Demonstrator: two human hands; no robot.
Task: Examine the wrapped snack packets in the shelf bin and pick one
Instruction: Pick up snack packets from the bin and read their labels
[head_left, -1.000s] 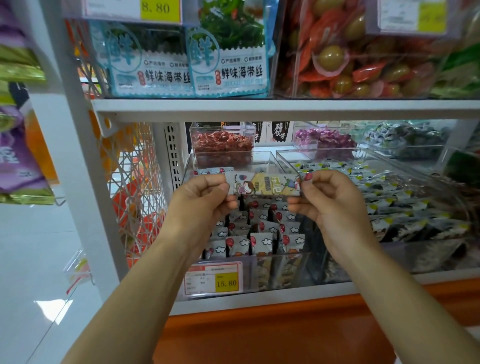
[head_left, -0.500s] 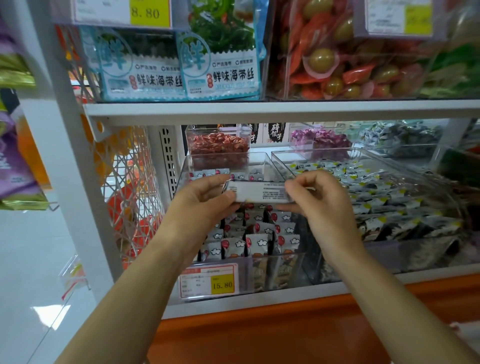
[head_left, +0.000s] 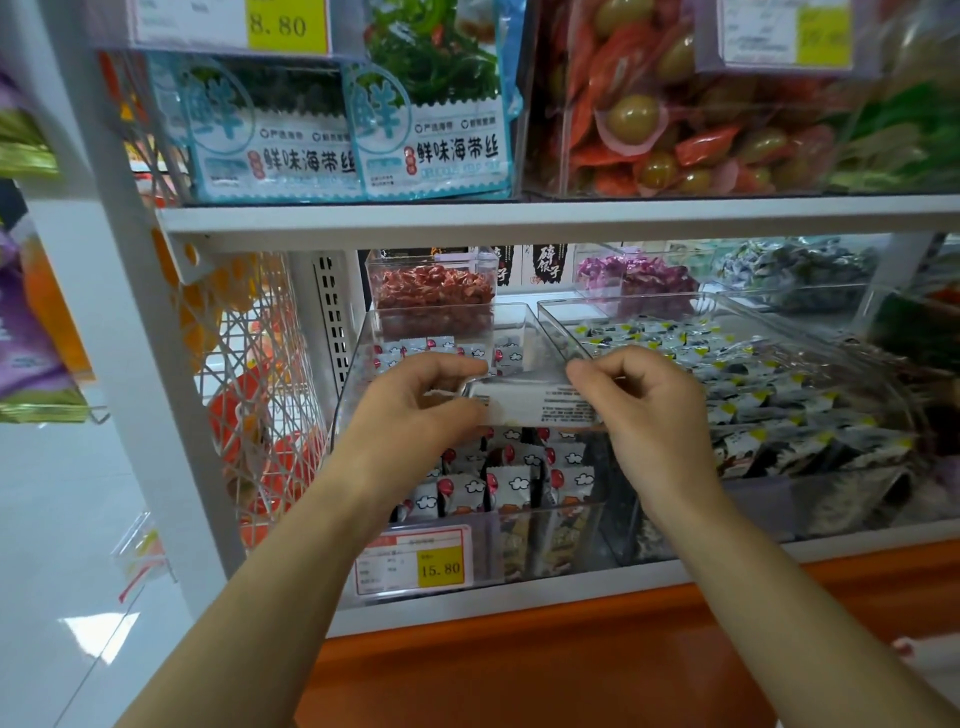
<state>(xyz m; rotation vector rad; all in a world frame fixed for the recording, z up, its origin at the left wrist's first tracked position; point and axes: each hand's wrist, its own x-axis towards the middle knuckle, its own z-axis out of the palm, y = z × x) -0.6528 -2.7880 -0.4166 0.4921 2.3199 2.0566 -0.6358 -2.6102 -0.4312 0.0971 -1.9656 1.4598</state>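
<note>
While hands pinch its ends | packet flipped | printed back showing

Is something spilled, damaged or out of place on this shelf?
Nothing stands out. The left hand and right hand pinch one packet above the bin; the packets inside stand upright in rows, none spilled.

A white shelf board runs across the view, carried by a white upright post. A white wire mesh panel closes the unit's left side, beside a perforated back strip. Below runs an orange base panel. The pale glossy floor carries a bright light reflection.
</note>
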